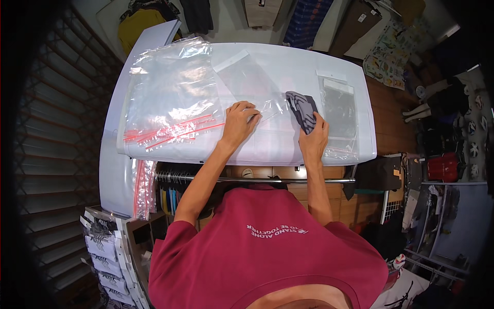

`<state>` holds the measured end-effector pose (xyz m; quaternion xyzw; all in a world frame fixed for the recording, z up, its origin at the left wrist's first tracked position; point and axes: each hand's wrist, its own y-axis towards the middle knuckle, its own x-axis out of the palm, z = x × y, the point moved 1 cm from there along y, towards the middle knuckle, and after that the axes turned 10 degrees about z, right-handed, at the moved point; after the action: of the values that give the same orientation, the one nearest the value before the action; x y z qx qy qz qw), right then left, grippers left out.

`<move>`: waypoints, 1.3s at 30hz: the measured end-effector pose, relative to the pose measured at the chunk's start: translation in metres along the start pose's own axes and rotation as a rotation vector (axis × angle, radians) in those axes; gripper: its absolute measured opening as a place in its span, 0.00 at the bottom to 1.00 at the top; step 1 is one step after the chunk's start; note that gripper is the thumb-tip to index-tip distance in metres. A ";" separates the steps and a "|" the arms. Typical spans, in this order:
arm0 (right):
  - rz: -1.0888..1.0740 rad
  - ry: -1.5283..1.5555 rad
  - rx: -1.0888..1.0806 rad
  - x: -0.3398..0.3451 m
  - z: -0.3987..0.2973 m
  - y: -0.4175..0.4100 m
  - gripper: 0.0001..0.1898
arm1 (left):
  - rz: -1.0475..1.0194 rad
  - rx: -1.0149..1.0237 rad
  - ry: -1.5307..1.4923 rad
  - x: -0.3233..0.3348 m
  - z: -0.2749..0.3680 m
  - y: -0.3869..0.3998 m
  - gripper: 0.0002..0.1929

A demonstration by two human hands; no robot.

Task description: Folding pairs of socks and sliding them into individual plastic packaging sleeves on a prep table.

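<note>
On the white tabletop [270, 148], a clear plastic bag [251, 77] with a white header strip lies slanted, its lower end near my left hand [240, 121]. The thumb and forefinger of that hand pinch the bag's edge; the other fingers are curled over it. My right hand [314, 137] grips a folded grey-and-black patterned fabric item [303, 110], perhaps a pair of socks, by its lower right side. It is held just right of the bag, apart from it.
Large clear zip bags [173, 92] with red strips pile up at the left. More header bags [339, 112] lie at the right. A metal rail [254, 180] with hangers runs below the near table edge. Packaged goods [106, 258] stand at lower left; a folding gate [46, 135] is beyond.
</note>
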<state>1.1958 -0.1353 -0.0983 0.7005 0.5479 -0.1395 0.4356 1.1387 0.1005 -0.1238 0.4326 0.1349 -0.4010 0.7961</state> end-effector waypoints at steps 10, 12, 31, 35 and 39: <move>0.129 0.345 0.026 -0.017 0.003 -0.008 0.31 | 0.002 0.005 -0.014 0.000 -0.001 0.002 0.05; 0.093 0.377 0.005 -0.022 0.000 -0.011 0.31 | 0.001 0.005 -0.012 0.000 0.000 0.002 0.05; 0.074 0.502 0.075 -0.034 0.010 -0.001 0.29 | -0.016 -0.007 0.003 0.000 0.000 0.002 0.06; -0.061 0.506 -0.179 -0.027 -0.001 0.002 0.31 | -0.010 0.000 0.010 0.002 -0.001 0.002 0.06; -0.350 0.212 -0.355 -0.023 0.004 0.011 0.33 | -0.004 -0.019 -0.017 0.002 -0.002 0.002 0.05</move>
<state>1.1981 -0.1536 -0.0806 0.5184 0.7191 -0.0404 0.4610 1.1416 0.1015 -0.1246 0.4215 0.1328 -0.4049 0.8004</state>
